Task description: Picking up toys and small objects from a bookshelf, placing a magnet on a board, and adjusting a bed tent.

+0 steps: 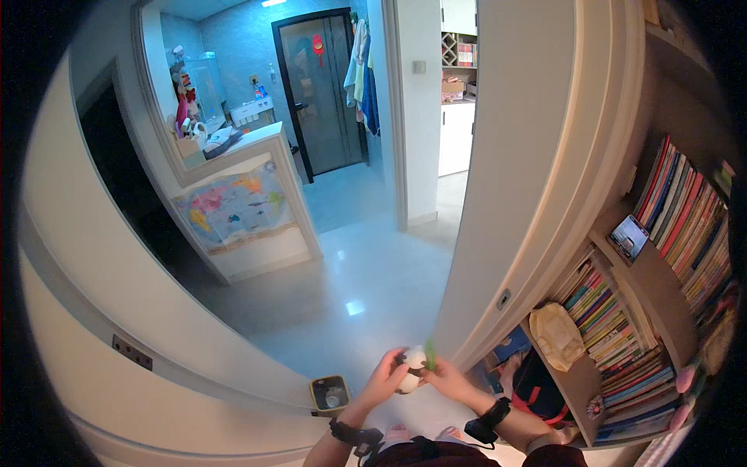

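A small black-and-white panda figure [413, 361] is held in front of my body, above the floor. My left hand [382, 378] grips it from the left side, with the thumb across its front. On the other side, the fingers of my right hand [448, 379] touch the panda near a green leaf-like piece [430, 353], which looks blurred. Whether that piece is joined to the figure cannot be made out. Dark straps with small devices sit on both wrists.
A small waste bin [328, 394] stands at lower left beside a cream panel bearing a socket strip [132, 352]. To the right, a bookcase [656, 303] holds many books, a phone [628, 238] and a cream pouch [556, 337]. A sliding door [519, 192] borders the doorway ahead.
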### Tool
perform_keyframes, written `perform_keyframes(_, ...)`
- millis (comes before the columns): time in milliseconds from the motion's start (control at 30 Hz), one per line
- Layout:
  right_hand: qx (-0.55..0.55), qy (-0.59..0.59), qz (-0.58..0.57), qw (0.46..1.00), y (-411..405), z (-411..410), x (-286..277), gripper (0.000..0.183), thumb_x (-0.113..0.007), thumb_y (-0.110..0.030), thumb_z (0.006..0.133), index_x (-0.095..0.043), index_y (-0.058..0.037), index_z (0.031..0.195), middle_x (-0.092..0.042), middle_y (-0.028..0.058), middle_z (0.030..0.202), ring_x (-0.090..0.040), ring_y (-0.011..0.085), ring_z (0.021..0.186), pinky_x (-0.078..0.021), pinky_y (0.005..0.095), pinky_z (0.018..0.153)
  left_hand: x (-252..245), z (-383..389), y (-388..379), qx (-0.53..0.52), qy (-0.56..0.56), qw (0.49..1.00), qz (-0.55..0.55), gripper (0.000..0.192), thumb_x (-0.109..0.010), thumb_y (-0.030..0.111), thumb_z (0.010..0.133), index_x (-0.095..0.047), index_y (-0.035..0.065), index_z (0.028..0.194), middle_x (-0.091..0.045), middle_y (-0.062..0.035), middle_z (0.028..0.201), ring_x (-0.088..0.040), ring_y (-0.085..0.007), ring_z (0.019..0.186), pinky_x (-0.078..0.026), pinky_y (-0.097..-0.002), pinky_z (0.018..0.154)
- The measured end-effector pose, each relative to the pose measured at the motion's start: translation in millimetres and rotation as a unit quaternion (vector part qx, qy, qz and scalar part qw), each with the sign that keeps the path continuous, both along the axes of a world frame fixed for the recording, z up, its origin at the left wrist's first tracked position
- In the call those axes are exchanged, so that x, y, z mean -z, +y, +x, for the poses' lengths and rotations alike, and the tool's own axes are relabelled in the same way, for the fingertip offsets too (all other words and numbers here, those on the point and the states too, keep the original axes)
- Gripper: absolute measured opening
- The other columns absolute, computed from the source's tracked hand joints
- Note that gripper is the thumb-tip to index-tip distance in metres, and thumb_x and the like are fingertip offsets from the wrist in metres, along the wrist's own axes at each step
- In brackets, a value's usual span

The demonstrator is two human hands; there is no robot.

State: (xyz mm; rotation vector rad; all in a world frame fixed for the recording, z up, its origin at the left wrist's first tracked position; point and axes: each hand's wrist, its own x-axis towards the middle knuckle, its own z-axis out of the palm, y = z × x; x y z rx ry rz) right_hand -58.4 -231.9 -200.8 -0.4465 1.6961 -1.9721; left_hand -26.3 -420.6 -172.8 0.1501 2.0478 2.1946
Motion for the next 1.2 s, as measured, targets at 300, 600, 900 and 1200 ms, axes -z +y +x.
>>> perform_keyframes(300,-0.051,0.055,-0.008,0.997,-7.5,10.6,1.7,0.051,-0.063,-0.011,0.089,-0.038,-0.0013,0.132,-0.053,0.0098,0.119,-0.054,0.0184,0.110,-0.0491,0.0325,0.089,4.0,-0.6,-7.2,-0.029,0.006,0.999,0.018,0.040,-0.049,0.012,0.095,-0.038,0.0007,0.131,-0.053,-0.0115,0.119,-0.052,-0.0174,0.109,-0.043,-0.0322,0.094)
perform_keyframes(600,-0.063,0.080,0.030,0.994,-19.3,4.9,11.0,0.053,-0.066,-0.009,0.085,-0.040,-0.0014,0.131,-0.053,0.0093,0.117,-0.055,0.0159,0.104,-0.0498,0.0316,0.085,-10.2,10.0,-15.9,0.056,-0.007,0.997,-0.052,0.060,-0.058,0.016,0.092,-0.024,0.0018,0.140,-0.045,-0.0119,0.127,-0.047,-0.0175,0.114,-0.044,-0.0332,0.095)
perform_keyframes(900,-0.069,0.049,0.035,0.996,-20.3,1.0,-7.1,0.049,-0.063,-0.009,0.086,-0.041,-0.0022,0.129,-0.057,0.0074,0.105,-0.058,0.0121,0.086,-0.0512,0.0272,0.068,-4.7,5.2,-19.9,0.069,0.050,0.993,-0.085,0.070,-0.067,0.017,0.086,-0.025,0.0002,0.139,-0.046,-0.0159,0.127,-0.046,-0.0223,0.118,-0.040,-0.0366,0.098)
perform_keyframes(1200,-0.017,0.043,0.062,0.997,-36.5,-7.3,-11.1,0.047,-0.065,-0.010,0.082,-0.045,-0.0005,0.124,-0.061,0.0068,0.088,-0.060,0.0130,0.067,-0.0514,0.0272,0.059,-4.1,-4.0,-34.2,0.060,0.037,0.993,-0.091,0.067,-0.068,0.019,0.086,-0.029,-0.0001,0.137,-0.049,-0.0139,0.123,-0.052,-0.0194,0.110,-0.047,-0.0339,0.089)
